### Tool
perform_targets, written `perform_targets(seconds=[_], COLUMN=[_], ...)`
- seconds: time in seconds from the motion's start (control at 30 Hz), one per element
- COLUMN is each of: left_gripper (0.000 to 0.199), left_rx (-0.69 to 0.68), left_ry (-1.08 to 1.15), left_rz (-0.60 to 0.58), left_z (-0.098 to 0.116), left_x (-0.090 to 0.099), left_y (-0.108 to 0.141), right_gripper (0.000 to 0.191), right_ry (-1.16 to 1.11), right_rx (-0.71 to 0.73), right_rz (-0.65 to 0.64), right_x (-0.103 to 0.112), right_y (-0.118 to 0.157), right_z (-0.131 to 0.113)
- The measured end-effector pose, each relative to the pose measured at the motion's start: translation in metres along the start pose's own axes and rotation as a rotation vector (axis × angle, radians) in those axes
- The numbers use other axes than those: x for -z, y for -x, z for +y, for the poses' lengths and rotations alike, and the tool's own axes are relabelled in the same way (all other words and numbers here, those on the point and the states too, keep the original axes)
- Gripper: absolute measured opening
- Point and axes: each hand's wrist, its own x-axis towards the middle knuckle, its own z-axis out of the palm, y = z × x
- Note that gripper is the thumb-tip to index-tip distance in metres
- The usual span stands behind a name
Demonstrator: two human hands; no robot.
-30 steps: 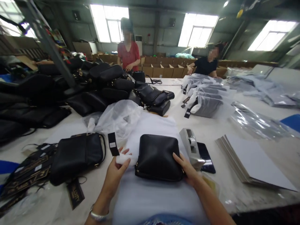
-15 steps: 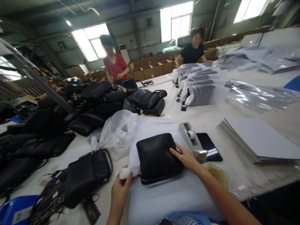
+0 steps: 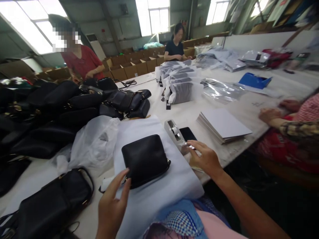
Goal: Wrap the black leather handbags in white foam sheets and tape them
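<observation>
- Bottom of the frame, left of centre: I had the left hand [image 3: 114, 202] at the black bag [image 3: 146, 159], thumb and forefinger by its lower left corner. Tips touched it or nearly did; I couldn't tell if they pinched.
- Same spot: a white wrapped strip [image 3: 106, 182] lay just behind those fingers, partly hidden.
- Frame centre: the bag lay flat on a white sheet [image 3: 179, 177], up and to the right of the left hand. Its longer side seemed to run across the frame, rising rightward. Left hand was clearly the nearer.
- Right of centre: the right hand [image 3: 203, 157] was off the bag, fingers curled at the near end of the tape dispenser [image 3: 179, 142]. I couldn't make out whether they gripped tape.
- Relation I judged to matter: dispenser just beyond the bag's right side, slanting from upper left to lower right, its near end at the right fingertips. Bag between it and the left hand.
- Just beyond the dispenser: a dark phone [image 3: 188, 133], then a stack of white boards [image 3: 225, 122].
- Upper middle, farther: a row of wrapped bags [image 3: 180, 91].
- Farthest: a co-worker in a dark top [image 3: 174, 49].
</observation>
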Motion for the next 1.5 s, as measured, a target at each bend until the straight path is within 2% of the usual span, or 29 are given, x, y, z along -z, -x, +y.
perform_targets(seconds=[0.07,0.13,0.27,0.4,0.5,0.6,0.7,0.77,0.83,0.93,1.07,1.17,1.27,1.37,1.5], left_gripper=[0.047,0.054,0.062,0.060,0.059,0.061,0.063,0.065,0.067,0.071,0.077,0.080,0.073,0.062,0.057], left_rx=[-0.288,-0.425,-0.459,-0.454,-0.456,-0.444,-0.427,-0.426,-0.438,-0.466,-0.544,-0.642,-0.655,-0.611,-0.604], left_ry=[-0.056,-0.182,-0.373,-0.414,-0.407,-0.396,-0.382,-0.378,-0.384,-0.408,-0.474,-0.520,-0.512,-0.454,-0.399], left_rz=[-0.148,-0.227,-0.248,-0.235,-0.234,-0.222,-0.214,-0.210,-0.204,-0.182,-0.129,-0.071,0.014,0.096,0.128], left_z=[0.017,0.025,0.024,0.021,0.019,0.017,0.015,0.014,0.013,0.011,0.003,-0.010,-0.024,-0.032,-0.033], left_x=[-0.025,-0.047,-0.070,-0.071,-0.070,-0.072,-0.073,-0.074,-0.075,-0.076,-0.078,-0.087,-0.102,-0.116,-0.123], left_y=[-0.012,-0.024,-0.040,-0.041,-0.039,-0.039,-0.038,-0.037,-0.037,-0.038,-0.042,-0.044,-0.045,-0.043,-0.043], right_gripper=[0.030,0.034,0.046,0.047,0.039,0.022,0.010,0.012,0.012,0.010,0.021,0.036,0.044,0.037,0.026], right_ry=[0.100,0.201,0.396,0.459,0.342,0.111,-0.081,-0.164,-0.195,-0.095,0.019,0.118,0.197,0.243,0.275], right_rx=[0.045,0.088,0.071,0.079,0.169,0.278,0.319,0.330,0.347,0.389,0.419,0.384,0.353,0.367,0.387], right_rz=[0.025,-0.028,-0.157,-0.168,-0.030,0.111,0.103,-0.007,-0.153,-0.361,-0.475,-0.510,-0.513,-0.518,-0.556], right_x=[0.011,0.014,0.003,-0.010,-0.009,-0.003,-0.009,-0.025,-0.052,-0.110,-0.196,-0.246,-0.274,-0.285,-0.287], right_y=[0.019,0.040,0.081,0.095,0.073,0.028,-0.028,-0.070,-0.113,-0.174,-0.229,-0.244,-0.244,-0.241,-0.241], right_z=[0.015,0.026,0.038,0.046,0.039,0.013,-0.022,-0.043,-0.059,-0.075,-0.088,-0.088,-0.083,-0.076,-0.070])
